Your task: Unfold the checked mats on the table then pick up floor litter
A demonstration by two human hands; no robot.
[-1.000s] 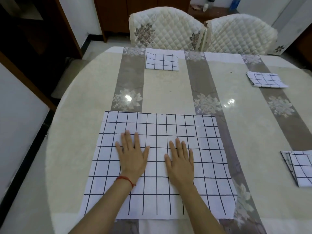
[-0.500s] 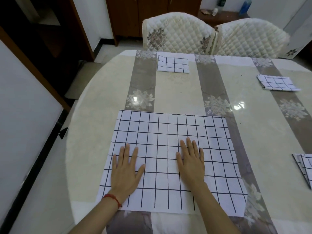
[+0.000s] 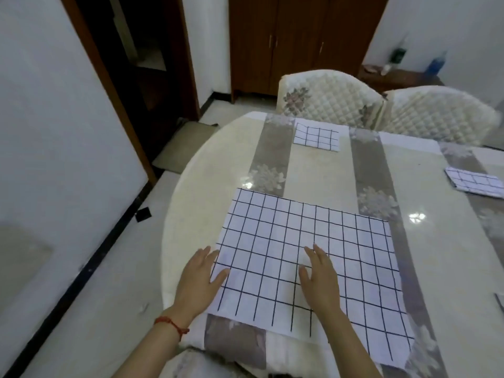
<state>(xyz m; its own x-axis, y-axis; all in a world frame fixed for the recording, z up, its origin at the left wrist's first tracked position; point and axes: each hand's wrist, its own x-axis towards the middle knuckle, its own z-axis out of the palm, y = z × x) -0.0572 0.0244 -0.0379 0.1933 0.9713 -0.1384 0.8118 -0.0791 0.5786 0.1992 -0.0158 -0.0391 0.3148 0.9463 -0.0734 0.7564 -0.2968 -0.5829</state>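
Now the unfolded checked mat (image 3: 308, 266) lies flat at the near edge of the worktop (image 3: 321, 170), its nearest corner reaching the rim. The left hand (image 3: 200, 282) rests at the mat's left edge, fingers straight and spread, fingertips on the cloth and the palm over the bare worktop beside it; a red string bracelet (image 3: 171, 323) circles that wrist. The right hand (image 3: 319, 279) lies flat on the middle of the mat, fingers straight and close together, gripping nothing. The two hands are apart, with several squares of the mat between them.

One folded checked mat (image 3: 317, 137) sits at the far edge of the worktop, just in front of the left quilted chair (image 3: 330, 96). Another folded mat (image 3: 476, 182) lies at the right edge, well apart from the open one. A second quilted chair (image 3: 439, 113) stands beside the first.

On the floor (image 3: 90, 304) off the worktop's left edge, a small black scrap (image 3: 143, 214) lies near the dark skirting, and a small pale scrap (image 3: 143, 308) lies nearer the left wrist.
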